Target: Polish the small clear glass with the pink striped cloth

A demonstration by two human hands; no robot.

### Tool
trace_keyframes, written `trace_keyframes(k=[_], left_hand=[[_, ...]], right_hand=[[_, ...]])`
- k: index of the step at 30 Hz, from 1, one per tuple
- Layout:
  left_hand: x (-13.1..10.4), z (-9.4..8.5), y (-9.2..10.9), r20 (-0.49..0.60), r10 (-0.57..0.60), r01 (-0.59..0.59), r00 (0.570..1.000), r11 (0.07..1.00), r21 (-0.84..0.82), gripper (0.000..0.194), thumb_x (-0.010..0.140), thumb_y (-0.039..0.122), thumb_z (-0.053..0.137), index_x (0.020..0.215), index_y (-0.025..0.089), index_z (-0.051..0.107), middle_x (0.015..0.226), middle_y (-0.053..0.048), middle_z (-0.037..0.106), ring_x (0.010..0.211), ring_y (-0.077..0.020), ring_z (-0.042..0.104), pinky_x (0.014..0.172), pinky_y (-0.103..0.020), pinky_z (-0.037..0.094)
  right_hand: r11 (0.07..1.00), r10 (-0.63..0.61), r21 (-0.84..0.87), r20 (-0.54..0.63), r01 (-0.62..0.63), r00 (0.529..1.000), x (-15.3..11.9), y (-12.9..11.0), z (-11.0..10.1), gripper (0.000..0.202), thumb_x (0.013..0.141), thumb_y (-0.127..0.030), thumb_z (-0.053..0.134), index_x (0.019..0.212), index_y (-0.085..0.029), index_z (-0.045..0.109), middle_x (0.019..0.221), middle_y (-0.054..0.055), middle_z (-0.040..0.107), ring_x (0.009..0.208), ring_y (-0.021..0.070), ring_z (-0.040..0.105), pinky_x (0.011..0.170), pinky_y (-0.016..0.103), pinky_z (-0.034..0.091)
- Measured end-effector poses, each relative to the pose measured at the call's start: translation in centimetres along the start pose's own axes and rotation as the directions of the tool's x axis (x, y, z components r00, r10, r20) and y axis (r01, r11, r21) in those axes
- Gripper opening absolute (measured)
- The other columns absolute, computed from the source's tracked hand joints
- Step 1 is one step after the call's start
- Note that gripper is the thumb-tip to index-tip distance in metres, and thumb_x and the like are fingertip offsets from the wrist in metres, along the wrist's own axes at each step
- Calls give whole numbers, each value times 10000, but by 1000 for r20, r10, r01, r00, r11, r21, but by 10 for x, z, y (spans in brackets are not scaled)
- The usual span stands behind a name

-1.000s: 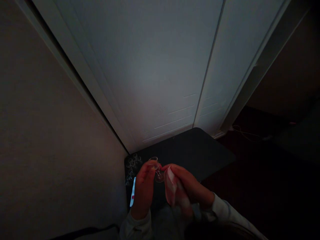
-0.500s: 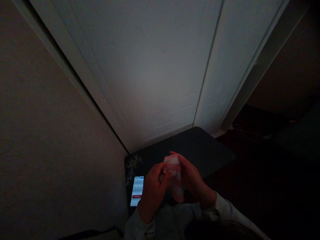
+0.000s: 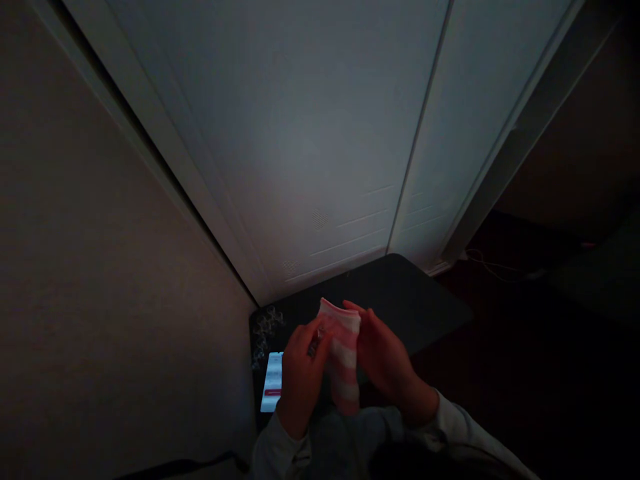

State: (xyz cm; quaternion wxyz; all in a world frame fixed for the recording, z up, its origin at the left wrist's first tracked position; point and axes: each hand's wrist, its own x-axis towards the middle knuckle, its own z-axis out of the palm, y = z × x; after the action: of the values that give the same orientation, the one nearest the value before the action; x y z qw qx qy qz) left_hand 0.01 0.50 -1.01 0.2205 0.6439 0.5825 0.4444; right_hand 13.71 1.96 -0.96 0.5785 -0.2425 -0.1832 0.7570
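Note:
A pink and white striped sock [image 3: 344,353] hangs in front of my body, its cuff at the top and its toe pointing down. My left hand [image 3: 304,370] pinches the sock's left side near the cuff between thumb and fingers. A small clear, shiny thing [image 3: 314,345] shows between those fingers; its kind is too dark to tell. My right hand [image 3: 387,360] is along the sock's right edge with fingers stretched out, some of them behind the cuff. Whether it touches the fabric is unclear.
Below the hands is a dark table [image 3: 400,293] against white panels [image 3: 310,147]. On its left side lie a lit phone [image 3: 272,383], partly covered by my left hand, and several small clear plastic pieces [image 3: 267,323]. A beige wall [image 3: 125,300] rises at left. A thin cable [image 3: 493,267] lies at right.
The sock has opened out flatter and its cuff has shifted up and left, showing more stripes. My right hand has loosened from it and moved slightly right.

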Motion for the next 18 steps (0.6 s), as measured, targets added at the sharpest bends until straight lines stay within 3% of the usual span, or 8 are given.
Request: trace_keyframes(k=[5, 8, 13, 18], left_hand=[[1, -3, 1, 22, -17, 19, 1000, 998, -59, 203, 813, 235, 577, 994, 206, 666, 877, -42, 670, 800, -194, 602, 695, -286, 456], [2, -4, 3, 25, -25, 28, 999, 993, -115, 225, 804, 239, 592, 1015, 218, 668, 887, -37, 675, 814, -197, 606, 706, -289, 459], [3, -8, 11, 103, 2, 11, 995, 992, -125, 237, 833, 229, 556, 1041, 231, 670, 898, -37, 662, 840, -190, 605, 724, -281, 465], [3, -10, 12, 154, 29, -7, 988, 990, -144, 279, 850, 229, 523, 1101, 219, 643, 949, -54, 624, 863, -185, 592, 755, -290, 470]], right_hand=[[996, -16, -87, -60, 11, 998, 0, 0, -1, 288, 706, -369, 676, 962, -240, 643, 894, 8, 718, 865, 222, 640, 803, 354, 464], [977, -40, -210, -54, 28, 998, -2, 4, -2, 315, 702, -320, 699, 1001, -275, 614, 966, 0, 700, 833, 199, 640, 734, 315, 480], [900, -114, -410, 101, 146, 988, -5, 8, -2, 363, 760, -340, 661, 1112, -278, 600, 1155, 36, 643, 1060, 211, 580, 911, 349, 436], [842, -110, -502, 201, 199, 973, -4, 5, -9, 424, 745, -242, 666, 1158, -283, 580, 1218, 42, 607, 1128, 216, 543, 989, 388, 381]])
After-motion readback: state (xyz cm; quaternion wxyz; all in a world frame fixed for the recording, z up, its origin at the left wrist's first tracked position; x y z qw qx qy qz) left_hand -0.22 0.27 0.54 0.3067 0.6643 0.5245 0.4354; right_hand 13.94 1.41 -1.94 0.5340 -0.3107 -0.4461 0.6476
